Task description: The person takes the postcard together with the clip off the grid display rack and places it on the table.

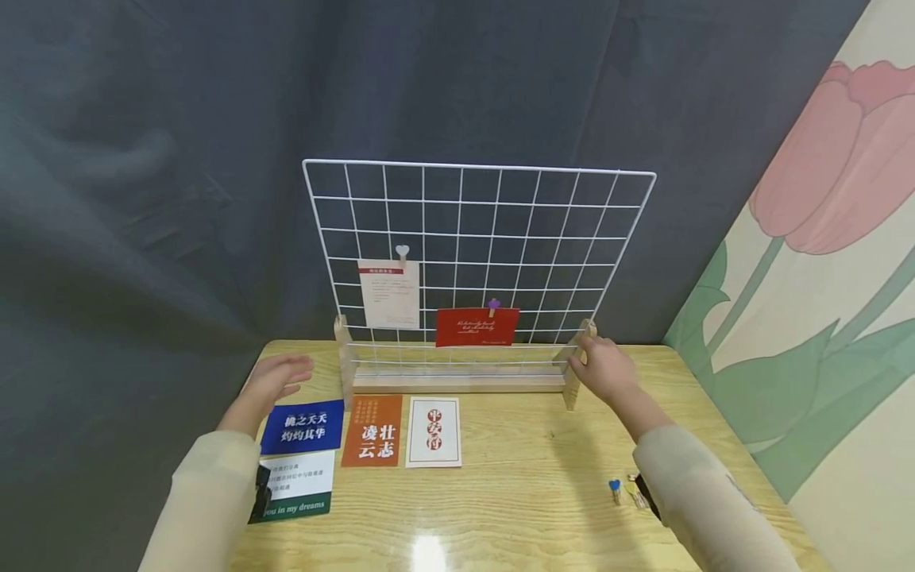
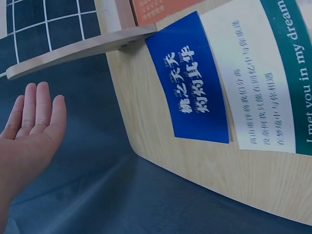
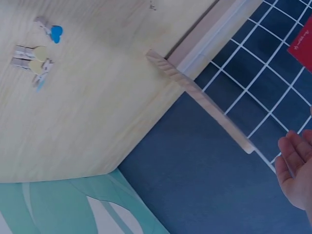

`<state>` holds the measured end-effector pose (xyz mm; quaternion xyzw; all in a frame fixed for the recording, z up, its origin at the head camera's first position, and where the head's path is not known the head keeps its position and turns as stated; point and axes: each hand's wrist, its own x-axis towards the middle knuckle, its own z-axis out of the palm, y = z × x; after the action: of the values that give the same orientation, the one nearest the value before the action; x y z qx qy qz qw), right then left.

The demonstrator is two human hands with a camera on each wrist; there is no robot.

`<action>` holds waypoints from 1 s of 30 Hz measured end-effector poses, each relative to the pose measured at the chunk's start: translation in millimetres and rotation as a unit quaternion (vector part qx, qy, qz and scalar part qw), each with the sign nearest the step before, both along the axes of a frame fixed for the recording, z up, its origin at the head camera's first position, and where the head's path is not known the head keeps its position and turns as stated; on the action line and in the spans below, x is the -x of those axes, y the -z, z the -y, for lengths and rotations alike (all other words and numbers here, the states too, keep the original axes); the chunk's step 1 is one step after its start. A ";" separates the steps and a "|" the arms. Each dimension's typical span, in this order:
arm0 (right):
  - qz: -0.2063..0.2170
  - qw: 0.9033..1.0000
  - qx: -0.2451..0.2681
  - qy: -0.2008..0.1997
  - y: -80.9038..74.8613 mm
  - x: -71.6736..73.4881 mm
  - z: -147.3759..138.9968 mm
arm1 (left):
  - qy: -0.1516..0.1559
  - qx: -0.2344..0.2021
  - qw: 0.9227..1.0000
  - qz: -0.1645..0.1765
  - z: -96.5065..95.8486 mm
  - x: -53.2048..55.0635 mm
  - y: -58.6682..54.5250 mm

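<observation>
A white wire grid (image 1: 479,168) stands upright in a wooden base (image 1: 457,384). My left hand (image 1: 275,380) is raised at the base's left side, holding nothing, its fingers fairly straight in the left wrist view. At the right side, my right hand (image 1: 608,369) is by the wooden upright (image 1: 572,389); the right wrist view shows its fingers extended beside the grid's edge. On the grid hang a white card (image 1: 389,298) under a white heart clothespin (image 1: 403,251) and a red card (image 1: 476,327) under a purple clothespin (image 1: 493,304).
On the table (image 1: 500,508) lie a blue card (image 1: 302,427), a white-and-green card (image 1: 303,481), an orange card (image 1: 372,433) and a white card with red characters (image 1: 434,433). Several small clothespins (image 3: 31,58) lie at the right, with a blue heart one (image 3: 56,34) among them.
</observation>
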<state>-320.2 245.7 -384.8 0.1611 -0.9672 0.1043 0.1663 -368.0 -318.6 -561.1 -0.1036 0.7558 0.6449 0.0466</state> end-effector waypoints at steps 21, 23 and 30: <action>-0.008 0.999 -0.011 -0.034 -35.3 14.4 38.8 | 0.051 0.017 0.997 -0.062 -23.0 10.4 -41.9; -0.008 0.999 -0.005 -0.037 -37.5 16.0 43.0 | 0.041 0.018 0.998 -0.048 -18.2 22.8 -29.7; -0.013 0.999 0.008 -0.044 -45.7 19.0 55.9 | 0.040 0.033 0.998 -0.032 -84.8 -51.9 -146.9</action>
<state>-339.2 189.8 -339.2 0.2036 -0.9561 0.1174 0.1750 -316.1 -233.8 -414.1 -0.0540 0.7815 0.6199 0.0447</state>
